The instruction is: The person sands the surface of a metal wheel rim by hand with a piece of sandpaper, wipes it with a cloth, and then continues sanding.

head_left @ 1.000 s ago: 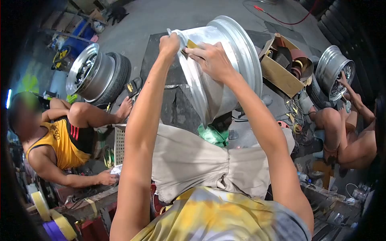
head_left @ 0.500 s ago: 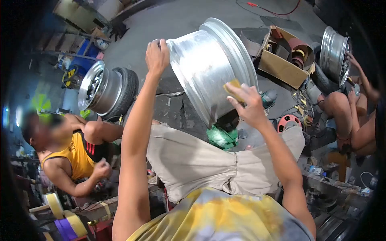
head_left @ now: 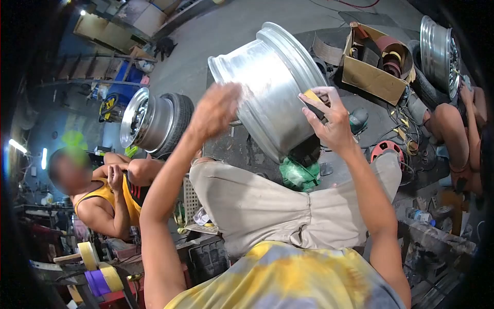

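At left, our left hand (head_left: 215,110) is blurring before the left edge of the wheel rim (head_left: 267,77), its finger closure and contact remaining unclear. At centre, the rim, silvery metal, barrel-shaped, stepped at the lips, is leaning between our hands. At right, well apart from the left, we are pinching a flat yellow pad (head_left: 313,96) in our right hand (head_left: 332,119), near the rim's right-hand lip.
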The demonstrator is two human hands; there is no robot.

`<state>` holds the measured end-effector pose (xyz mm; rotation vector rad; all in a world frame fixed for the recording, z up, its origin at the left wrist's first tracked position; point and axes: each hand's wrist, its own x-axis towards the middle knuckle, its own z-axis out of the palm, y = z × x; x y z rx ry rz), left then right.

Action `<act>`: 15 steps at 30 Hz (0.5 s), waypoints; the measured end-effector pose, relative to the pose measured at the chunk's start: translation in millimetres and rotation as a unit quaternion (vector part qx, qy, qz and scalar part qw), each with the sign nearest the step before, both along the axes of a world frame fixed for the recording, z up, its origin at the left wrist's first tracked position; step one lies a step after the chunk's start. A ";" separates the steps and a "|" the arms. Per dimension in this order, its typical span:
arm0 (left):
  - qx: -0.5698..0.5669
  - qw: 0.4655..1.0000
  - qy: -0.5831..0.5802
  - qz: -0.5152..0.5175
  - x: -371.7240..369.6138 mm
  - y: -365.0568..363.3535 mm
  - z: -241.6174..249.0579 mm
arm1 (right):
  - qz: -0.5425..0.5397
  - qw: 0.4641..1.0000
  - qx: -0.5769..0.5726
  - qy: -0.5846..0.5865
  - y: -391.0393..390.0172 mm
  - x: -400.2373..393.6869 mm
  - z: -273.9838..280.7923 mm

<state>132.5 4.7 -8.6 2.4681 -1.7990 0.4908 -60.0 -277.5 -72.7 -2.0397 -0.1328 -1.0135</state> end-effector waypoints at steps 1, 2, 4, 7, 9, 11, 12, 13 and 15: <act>-0.019 0.999 -0.014 0.024 20.4 -7.4 12.8 | -0.017 0.999 -0.028 -0.040 -1.0 1.5 -0.4; -0.018 0.998 -0.037 0.044 46.0 -9.0 14.2 | -0.018 0.999 -0.029 -0.041 -1.7 1.7 -0.4; -0.003 0.997 -0.035 0.064 58.2 -16.8 18.0 | -0.028 0.999 -0.026 0.013 -3.7 -0.1 -1.6; -0.041 0.998 -0.035 0.042 41.1 -9.2 2.3 | -0.031 0.995 -0.038 0.086 -8.1 -0.8 -7.1; -0.074 0.996 -0.046 -0.015 -2.9 1.9 -11.2 | -0.025 0.996 -0.007 0.081 -7.0 -4.5 -5.3; -0.029 0.993 -0.001 -0.113 -44.4 9.1 -18.9 | -0.016 0.996 0.025 0.079 -3.4 -4.4 -8.8; 0.038 0.989 0.016 -0.141 -62.9 3.2 -19.6 | -0.027 0.998 0.024 0.053 -3.3 -2.9 -11.4; 0.103 0.980 0.033 -0.167 -74.8 -2.9 -20.3 | -0.037 0.999 0.022 0.027 -2.7 -1.3 -13.2; 0.078 0.982 0.049 -0.165 -55.7 -7.4 -28.5 | -0.019 0.997 0.035 0.069 -2.6 -3.0 -8.3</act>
